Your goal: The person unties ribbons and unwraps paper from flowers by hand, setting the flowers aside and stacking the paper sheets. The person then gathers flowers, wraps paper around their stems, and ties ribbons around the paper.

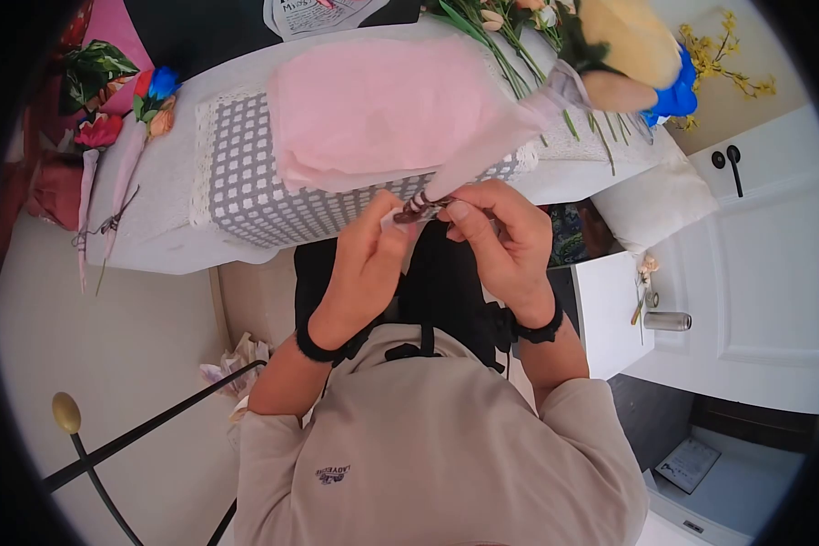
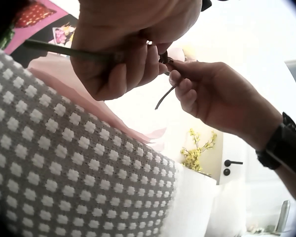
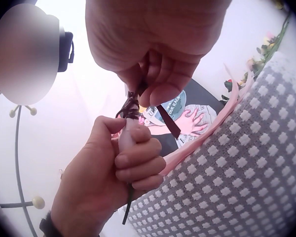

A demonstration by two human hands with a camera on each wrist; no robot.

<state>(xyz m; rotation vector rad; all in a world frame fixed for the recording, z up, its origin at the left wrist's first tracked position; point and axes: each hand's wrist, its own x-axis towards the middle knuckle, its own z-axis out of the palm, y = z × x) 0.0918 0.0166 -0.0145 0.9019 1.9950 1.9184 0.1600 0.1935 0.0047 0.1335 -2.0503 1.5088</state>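
My left hand (image 1: 364,268) grips the lower end of a single flower wrapped in pale pink paper (image 1: 487,150), its head angled up and to the right in the head view. A dark brown ribbon (image 3: 129,107) winds in several turns round the wrapping just above the left fingers. With thumb and fingertips my right hand (image 1: 510,246) pinches the ribbon beside those turns; one ribbon tail (image 3: 168,122) hangs free. In the right wrist view the left hand (image 3: 111,168) has its fingers curled round the paper, and the green stem (image 3: 127,210) sticks out below.
A stack of pink wrapping sheets (image 1: 373,109) lies on the grey-and-white checked cloth (image 1: 246,164). Two wrapped flowers (image 1: 127,168) rest at the table's left. Loose flower stems (image 1: 519,68) lie at the back right. A black rack (image 1: 155,428) stands at lower left.
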